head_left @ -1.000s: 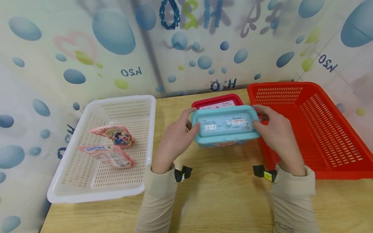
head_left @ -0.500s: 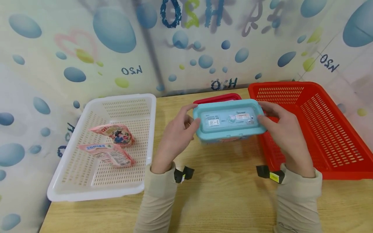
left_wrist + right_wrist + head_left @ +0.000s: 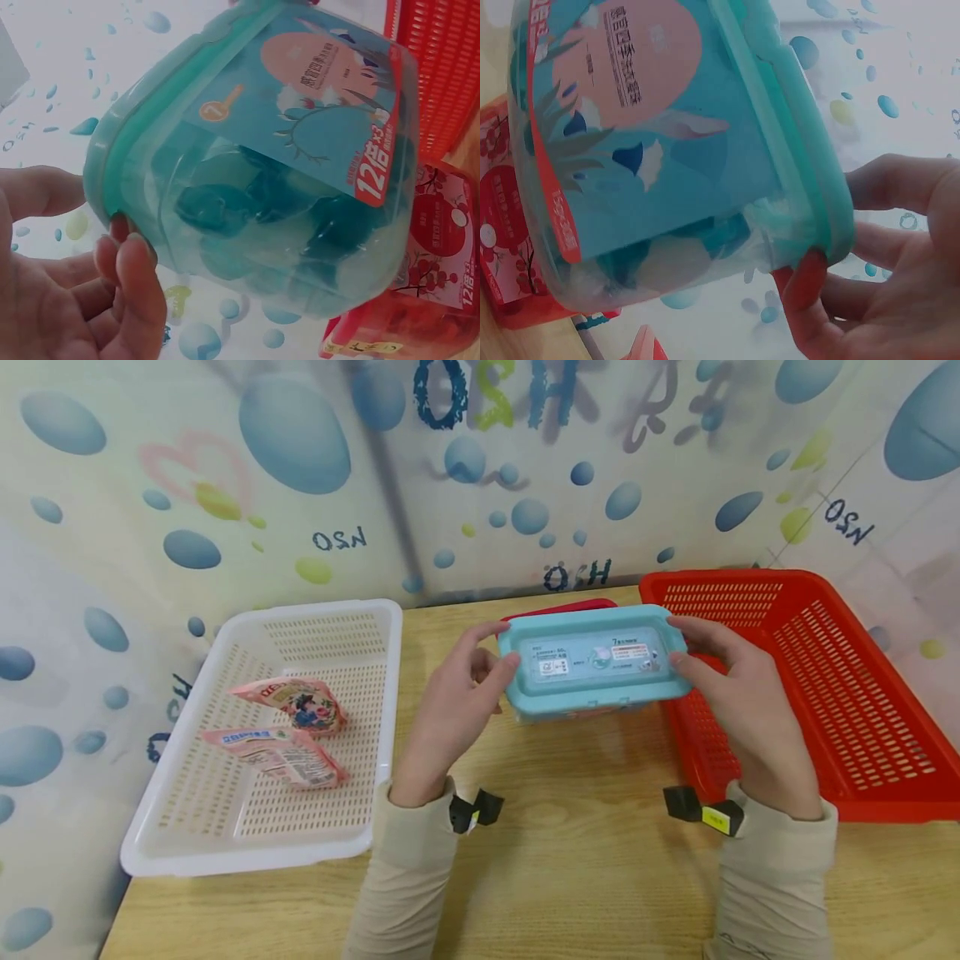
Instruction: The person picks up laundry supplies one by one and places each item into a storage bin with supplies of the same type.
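Observation:
A clear tub of laundry pods with a turquoise lid (image 3: 592,664) is held up between my two hands above the table. My left hand (image 3: 453,718) pinches the lid's left end, thumb at the near side and index finger at the far corner. At the other end, my right hand (image 3: 750,714) grips the lid the same way. Blue-green pods show through the tub's clear wall (image 3: 217,210), beside a blue and pink label (image 3: 630,60). Behind it stands a red-lidded tub of laundry pods (image 3: 439,240), mostly covered by the turquoise one in the head view.
On the left, a white basket (image 3: 386,727) holds two pink packets, one (image 3: 303,703) behind the other (image 3: 281,758). A red basket (image 3: 817,693) stands to the right, close beside my right hand. A bubble-patterned wall (image 3: 480,485) rises behind the wooden table (image 3: 585,860).
Both hands have lifted the turquoise-lidded tub slightly up and to the right in the head view. It now covers more of the red-lidded tub. The baskets stay put.

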{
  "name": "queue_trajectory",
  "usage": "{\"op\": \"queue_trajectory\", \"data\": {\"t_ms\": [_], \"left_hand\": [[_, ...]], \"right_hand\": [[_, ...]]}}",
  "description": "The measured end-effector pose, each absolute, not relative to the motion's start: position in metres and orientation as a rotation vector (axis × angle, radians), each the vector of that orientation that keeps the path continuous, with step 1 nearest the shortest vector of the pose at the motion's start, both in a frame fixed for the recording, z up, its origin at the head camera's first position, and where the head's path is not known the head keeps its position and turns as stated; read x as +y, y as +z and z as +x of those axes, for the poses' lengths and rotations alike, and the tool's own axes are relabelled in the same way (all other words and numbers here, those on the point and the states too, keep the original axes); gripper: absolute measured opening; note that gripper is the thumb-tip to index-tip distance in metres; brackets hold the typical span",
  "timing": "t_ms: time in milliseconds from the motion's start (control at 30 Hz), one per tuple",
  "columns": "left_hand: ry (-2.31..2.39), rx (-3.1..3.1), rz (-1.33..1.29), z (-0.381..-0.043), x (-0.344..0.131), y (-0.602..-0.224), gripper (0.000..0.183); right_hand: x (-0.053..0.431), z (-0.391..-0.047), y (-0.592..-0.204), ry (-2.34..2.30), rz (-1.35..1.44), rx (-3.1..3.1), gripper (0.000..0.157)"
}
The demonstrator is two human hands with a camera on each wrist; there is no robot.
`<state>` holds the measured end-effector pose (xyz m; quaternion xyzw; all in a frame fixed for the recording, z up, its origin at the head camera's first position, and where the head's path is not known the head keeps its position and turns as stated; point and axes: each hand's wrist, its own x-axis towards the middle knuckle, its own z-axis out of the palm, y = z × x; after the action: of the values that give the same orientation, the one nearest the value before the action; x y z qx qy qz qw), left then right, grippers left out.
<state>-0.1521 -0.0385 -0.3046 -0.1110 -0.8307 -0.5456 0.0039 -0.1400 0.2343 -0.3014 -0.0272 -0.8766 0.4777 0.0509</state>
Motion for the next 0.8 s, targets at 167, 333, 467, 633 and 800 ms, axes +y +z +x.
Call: {"op": "queue_trajectory", "data": {"t_ms": [167,333,467,633,800], "left_hand": [[-1.745,-2.567,-0.336,-0.154,-0.032,-0.307,0.041],[-1.85,-2.481,-0.394,-0.154,-0.029,-0.309,0.039],[-1.865,-2.477,-0.412,-0.149,-0.026,-0.303,0.039],[-1.862,-2.46,-0.457,-0.135,-0.018,-0.283,0.037],[-1.844,-2.431,-0.499,-0.13,-0.013,-0.277,0.035]], "right_hand": [[0.237,-0.138,-0.299,1.513,-0.119,-2.651,0.042],[0.241,-0.135,-0.296,1.573,-0.188,-2.632,0.041],[0.243,-0.133,-0.295,1.636,-0.194,-2.584,0.041],[0.248,-0.129,-0.292,1.668,-0.227,-2.553,0.041],[0.254,-0.126,-0.288,1.684,-0.212,-2.531,0.042]]}}
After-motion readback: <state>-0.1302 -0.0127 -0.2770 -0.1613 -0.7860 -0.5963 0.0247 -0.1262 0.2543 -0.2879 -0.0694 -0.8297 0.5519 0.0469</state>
